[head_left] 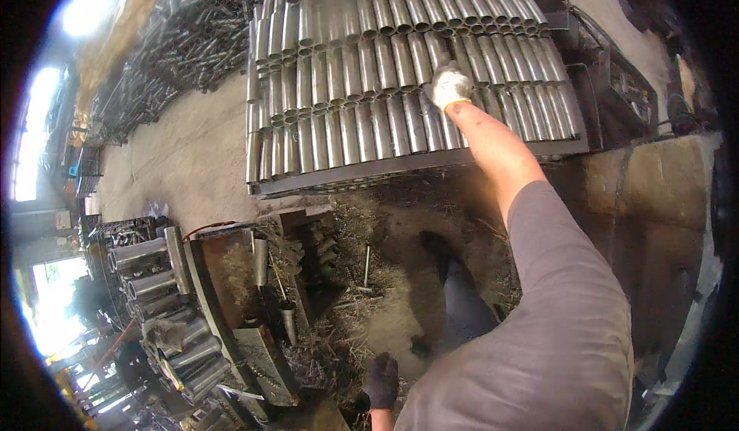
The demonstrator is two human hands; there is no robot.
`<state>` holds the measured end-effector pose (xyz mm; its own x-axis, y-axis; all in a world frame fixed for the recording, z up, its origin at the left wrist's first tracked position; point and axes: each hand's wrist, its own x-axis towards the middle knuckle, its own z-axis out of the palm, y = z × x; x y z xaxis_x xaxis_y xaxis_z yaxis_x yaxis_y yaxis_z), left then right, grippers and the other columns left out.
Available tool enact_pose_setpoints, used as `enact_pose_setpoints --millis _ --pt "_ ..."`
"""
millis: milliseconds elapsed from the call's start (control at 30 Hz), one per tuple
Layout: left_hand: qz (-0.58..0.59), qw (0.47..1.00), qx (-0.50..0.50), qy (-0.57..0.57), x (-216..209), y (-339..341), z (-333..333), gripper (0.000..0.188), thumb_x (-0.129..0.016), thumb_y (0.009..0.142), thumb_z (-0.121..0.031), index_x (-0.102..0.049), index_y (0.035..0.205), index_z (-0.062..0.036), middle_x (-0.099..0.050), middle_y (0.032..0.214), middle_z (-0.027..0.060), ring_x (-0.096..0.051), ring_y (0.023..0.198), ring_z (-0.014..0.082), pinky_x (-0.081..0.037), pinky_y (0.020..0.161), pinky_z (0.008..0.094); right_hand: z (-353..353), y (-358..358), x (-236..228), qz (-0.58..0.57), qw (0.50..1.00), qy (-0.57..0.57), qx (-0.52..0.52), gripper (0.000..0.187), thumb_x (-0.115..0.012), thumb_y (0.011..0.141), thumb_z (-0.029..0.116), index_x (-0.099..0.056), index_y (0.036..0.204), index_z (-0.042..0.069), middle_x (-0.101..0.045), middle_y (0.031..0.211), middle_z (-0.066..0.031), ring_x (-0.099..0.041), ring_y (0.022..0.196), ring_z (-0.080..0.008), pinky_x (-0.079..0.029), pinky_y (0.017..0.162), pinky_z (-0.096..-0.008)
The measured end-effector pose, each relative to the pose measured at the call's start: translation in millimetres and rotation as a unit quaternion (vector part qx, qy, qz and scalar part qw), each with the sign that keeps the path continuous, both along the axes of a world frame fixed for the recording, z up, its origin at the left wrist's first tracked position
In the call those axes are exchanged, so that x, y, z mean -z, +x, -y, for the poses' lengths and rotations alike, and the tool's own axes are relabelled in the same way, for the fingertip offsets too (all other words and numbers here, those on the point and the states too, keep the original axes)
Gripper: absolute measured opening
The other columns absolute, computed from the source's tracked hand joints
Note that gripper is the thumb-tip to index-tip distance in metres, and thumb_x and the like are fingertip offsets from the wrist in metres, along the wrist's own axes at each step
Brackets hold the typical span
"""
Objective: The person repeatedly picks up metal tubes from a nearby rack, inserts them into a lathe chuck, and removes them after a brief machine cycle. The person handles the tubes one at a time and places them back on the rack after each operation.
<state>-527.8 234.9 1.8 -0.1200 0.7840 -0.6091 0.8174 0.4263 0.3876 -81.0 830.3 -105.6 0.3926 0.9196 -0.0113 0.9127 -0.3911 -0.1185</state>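
Rows of short metal tubes lie side by side on a dark metal rack ahead of me. My right arm stretches out over them. At its end my right hand, in a whitish glove with dark fingertips, is closed on the end of one metal tube in the middle rows. Its fingers are partly hidden by the back of the glove. Low in view, my left hand hangs in a dark glove near my body, apart from the tubes. Its fingers are too dark to make out.
At the lower left, more tubes lie stacked beside a rusty metal stand. Metal shavings litter the floor around a small T-shaped tool. A large heap of tubes lies at the far left. A low wall stands right.
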Motion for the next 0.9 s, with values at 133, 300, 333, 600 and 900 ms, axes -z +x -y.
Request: enact_pose_setpoints --millis 133,300,333,600,900 --pt "0.061 0.998 -0.01 0.016 36.6 -15.4 25.5 0.045 -0.068 0.1 -0.039 -0.07 0.129 -0.0055 -0.073 0.129 0.0181 -0.069 0.121 0.0349 -0.053 0.103 0.0423 -17.4 20.4 -5.3 -0.085 0.995 0.012 0.046 0.072 -0.068 0.09 0.036 -0.051 0.146 -0.005 -0.071 0.128 -0.0274 -0.072 0.113 -0.0418 -0.059 0.094 -0.05" --pt "0.009 0.999 -0.001 -0.036 64.4 -12.8 38.7 0.045 -0.065 0.102 -0.04 -0.07 0.13 -0.0061 -0.073 0.127 0.0175 -0.069 0.12 0.0354 -0.053 0.103 0.0424 56.8 31.2 -35.4 -0.673 0.725 0.071 0.132 0.027 -0.064 0.093 0.025 -0.073 0.097 0.0 -0.069 0.08 -0.0071 -0.065 0.07 -0.0169 -0.053 0.059 -0.0342" --pt "0.035 0.999 -0.011 0.003 61.5 -8.2 38.7 0.044 -0.065 0.102 -0.04 -0.07 0.13 -0.0065 -0.073 0.127 0.0165 -0.069 0.119 0.035 -0.053 0.103 0.0423 88.8 24.0 -39.1 -0.741 0.641 0.086 0.178 0.022 -0.061 0.095 0.02 -0.071 0.102 0.002 -0.064 0.076 -0.004 -0.062 0.067 -0.0155 -0.051 0.057 -0.0329" --pt "0.533 0.658 -0.527 -0.063 -16.7 3.8 50.3 0.051 -0.063 0.107 -0.039 -0.057 0.143 -0.0032 -0.067 0.131 0.0144 -0.066 0.118 0.0253 -0.054 0.103 0.0415 416.6 -164.0 -33.9 -0.768 0.553 -0.313 -0.082 0.087 -0.086 0.07 0.066 -0.066 0.126 0.002 -0.072 0.1 -0.0082 -0.07 0.091 -0.0199 -0.058 0.077 -0.0379" --pt "0.545 0.42 -0.656 0.311 -116.9 -100.2 307.8 0.039 -0.069 0.098 -0.018 -0.058 0.132 -0.0042 -0.063 0.129 0.0132 -0.064 0.12 0.0302 -0.055 0.106 0.0495 660.8 -457.5 -155.3 -0.369 0.443 -0.508 -0.64 0.078 -0.089 0.073 0.04 -0.061 0.134 -0.001 -0.074 0.112 -0.0191 -0.068 0.097 -0.0239 -0.056 0.089 -0.0412"
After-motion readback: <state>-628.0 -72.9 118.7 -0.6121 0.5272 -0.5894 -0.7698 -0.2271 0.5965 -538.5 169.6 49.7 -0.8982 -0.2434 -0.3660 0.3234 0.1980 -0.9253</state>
